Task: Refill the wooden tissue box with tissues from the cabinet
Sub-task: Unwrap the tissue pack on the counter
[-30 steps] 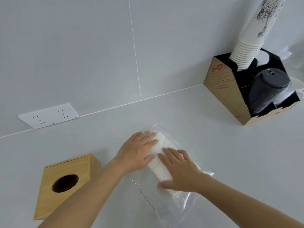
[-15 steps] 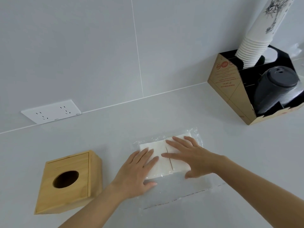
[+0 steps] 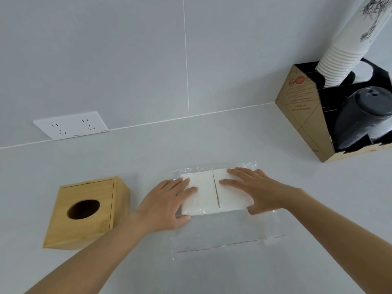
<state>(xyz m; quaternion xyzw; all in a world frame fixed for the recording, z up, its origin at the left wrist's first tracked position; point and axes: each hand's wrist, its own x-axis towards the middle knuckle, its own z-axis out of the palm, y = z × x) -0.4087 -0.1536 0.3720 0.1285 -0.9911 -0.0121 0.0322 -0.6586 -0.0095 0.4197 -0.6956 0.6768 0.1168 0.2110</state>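
Both hands lay flat, fingers straight: left hand [image 3: 167, 203] and right hand [image 3: 257, 190] pinned the tissues [image 3: 209, 193] in their wrapper [image 3: 222, 232], probably to open it. The box [image 3: 84, 213] waited just left.

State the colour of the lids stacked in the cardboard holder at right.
Black. The lid stack shows best in the head view, the only view here.
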